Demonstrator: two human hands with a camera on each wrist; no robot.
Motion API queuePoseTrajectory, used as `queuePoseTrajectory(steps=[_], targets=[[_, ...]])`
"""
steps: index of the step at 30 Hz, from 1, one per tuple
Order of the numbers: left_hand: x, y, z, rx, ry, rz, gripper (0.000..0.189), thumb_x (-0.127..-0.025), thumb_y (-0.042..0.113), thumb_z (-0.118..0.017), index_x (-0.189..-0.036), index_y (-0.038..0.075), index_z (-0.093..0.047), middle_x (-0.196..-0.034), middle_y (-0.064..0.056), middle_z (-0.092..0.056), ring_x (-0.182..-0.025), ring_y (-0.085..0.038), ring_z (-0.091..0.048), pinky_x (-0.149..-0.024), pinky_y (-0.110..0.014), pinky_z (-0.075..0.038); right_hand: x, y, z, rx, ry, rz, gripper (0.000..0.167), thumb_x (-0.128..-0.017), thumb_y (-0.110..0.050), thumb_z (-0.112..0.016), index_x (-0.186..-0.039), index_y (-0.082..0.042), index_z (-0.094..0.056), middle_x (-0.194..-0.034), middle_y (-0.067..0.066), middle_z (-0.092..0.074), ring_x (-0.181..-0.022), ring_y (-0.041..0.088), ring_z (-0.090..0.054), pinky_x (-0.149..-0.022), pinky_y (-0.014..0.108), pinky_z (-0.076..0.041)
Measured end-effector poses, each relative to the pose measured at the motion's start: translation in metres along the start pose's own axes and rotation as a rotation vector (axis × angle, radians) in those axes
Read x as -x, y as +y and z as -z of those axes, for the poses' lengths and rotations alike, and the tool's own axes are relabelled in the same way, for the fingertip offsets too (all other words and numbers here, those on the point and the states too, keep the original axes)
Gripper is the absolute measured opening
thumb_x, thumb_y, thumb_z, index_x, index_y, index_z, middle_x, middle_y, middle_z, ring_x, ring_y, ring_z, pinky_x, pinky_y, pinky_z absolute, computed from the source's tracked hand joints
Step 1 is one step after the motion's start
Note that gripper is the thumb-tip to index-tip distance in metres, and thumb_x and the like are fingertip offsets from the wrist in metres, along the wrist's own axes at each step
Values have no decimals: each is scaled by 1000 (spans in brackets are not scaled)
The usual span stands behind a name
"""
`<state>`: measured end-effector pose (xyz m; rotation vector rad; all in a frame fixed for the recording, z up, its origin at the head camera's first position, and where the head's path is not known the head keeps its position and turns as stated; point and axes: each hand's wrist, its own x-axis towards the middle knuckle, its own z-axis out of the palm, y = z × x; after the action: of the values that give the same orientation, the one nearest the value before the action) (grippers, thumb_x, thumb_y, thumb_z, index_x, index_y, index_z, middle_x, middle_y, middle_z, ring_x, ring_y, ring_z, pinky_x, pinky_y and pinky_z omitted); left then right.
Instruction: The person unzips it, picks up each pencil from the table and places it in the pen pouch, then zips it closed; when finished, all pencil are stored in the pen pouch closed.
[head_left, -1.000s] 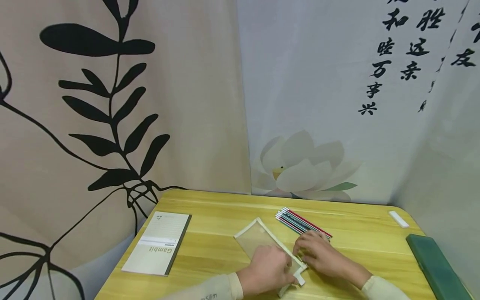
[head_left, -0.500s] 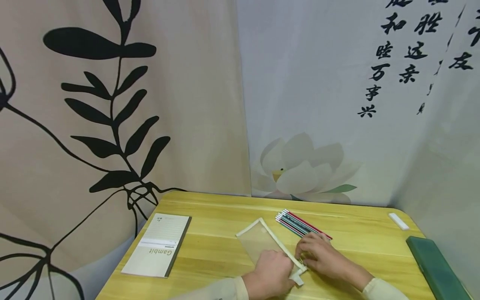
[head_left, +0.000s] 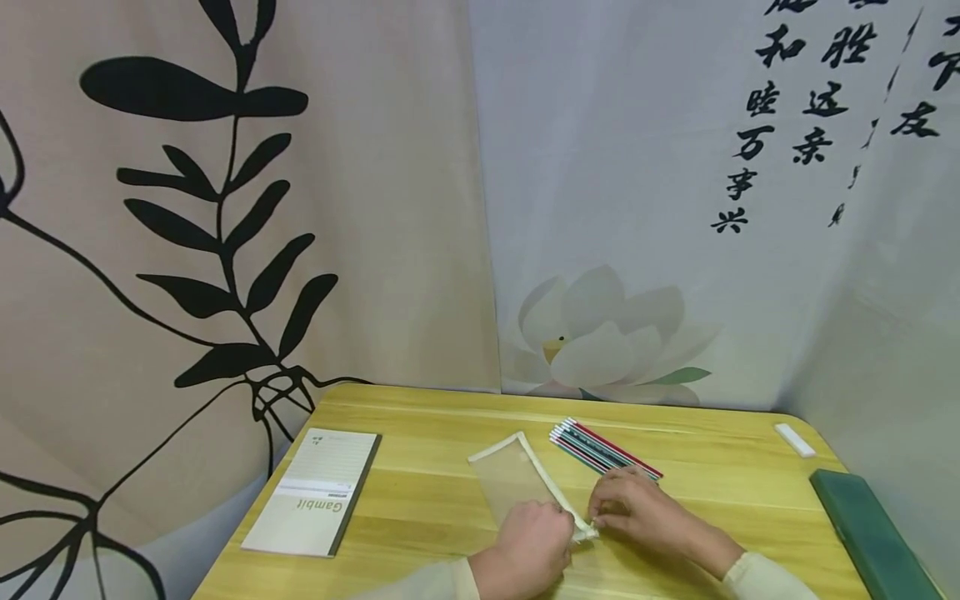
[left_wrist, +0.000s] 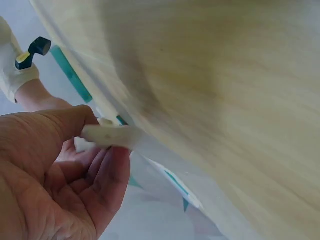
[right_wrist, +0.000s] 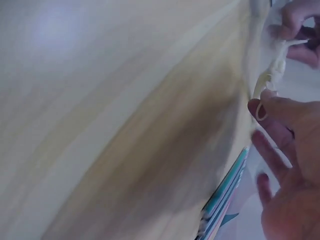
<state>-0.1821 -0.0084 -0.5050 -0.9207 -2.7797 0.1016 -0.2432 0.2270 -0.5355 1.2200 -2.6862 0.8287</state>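
A see-through mesh pouch [head_left: 508,477] with cream edging lies slantwise on the table in the head view. My left hand [head_left: 528,542] grips its near end; in the left wrist view, the cream edge strip [left_wrist: 111,136] is pinched between thumb and fingers. At the pouch's near right corner is my right hand [head_left: 637,512]. The right wrist view has its thumb and forefinger pinching a thin pale loop [right_wrist: 261,111] at the corner, with the other fingers spread apart. Just beyond the right hand lies a row of several pencils [head_left: 596,444], partly covered by that hand.
On the wooden table [head_left: 427,467], a notepad [head_left: 315,492] lies at the left. A green case [head_left: 873,533] is by the right edge, with a small white block [head_left: 794,440] behind it. A printed curtain [head_left: 600,208] hangs behind the table.
My left hand and the pouch's near corner have shifted slightly left. A pale tab that stuck out beside my left thumb is no longer visible. My right hand stays at the corner.
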Motion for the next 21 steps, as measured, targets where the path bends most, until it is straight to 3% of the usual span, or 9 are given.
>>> queuePoseTrajectory(steps=[4, 8, 11, 16, 21], targets=[[5, -9, 4, -17, 35, 24, 28, -79, 33, -88, -87, 19, -66, -78, 8, -62, -64, -5, -60, -46, -22, -44, -6, -10, 3, -204, -40, -76, 6, -98, -23, -76, -93, -27, -74, -89, -20, -72, -84, -6, -64, -75, 24, -60], [11, -19, 8, -23, 113, 11, 25, -78, 29, -88, -89, 20, -67, -78, 9, -62, -63, -5, -59, -44, -22, -42, -12, -23, 6, -316, -29, -135, 5, -100, -26, -73, -96, -26, -74, -88, -11, -74, -79, -3, -64, -71, 24, -61], [17, -27, 9, -47, 200, -44, 22, -80, 25, -87, -91, 22, -68, -80, 10, -64, -64, -4, -60, -43, -21, -41, -16, -32, 8, -365, -23, -210, 5, -100, -27, -73, -95, -26, -74, -88, -6, -75, -77, -1, -64, -68, 23, -59], [26, -34, 9, -75, 331, -144, 20, -82, 18, -85, -93, 25, -71, -85, 12, -68, -72, -3, -63, -42, -17, -38, -20, -39, 9, -369, -16, -269, 6, -99, -28, -74, -93, -28, -75, -89, 1, -77, -77, 1, -64, -66, 23, -57], [32, -38, 14, -71, 428, -185, 21, -78, 14, -86, -88, 25, -72, -82, 14, -69, -68, -1, -62, -41, -13, -34, -30, -37, 5, -261, 22, -218, 5, -97, -31, -75, -92, -33, -75, -86, -12, -76, -78, -2, -64, -68, 22, -56]])
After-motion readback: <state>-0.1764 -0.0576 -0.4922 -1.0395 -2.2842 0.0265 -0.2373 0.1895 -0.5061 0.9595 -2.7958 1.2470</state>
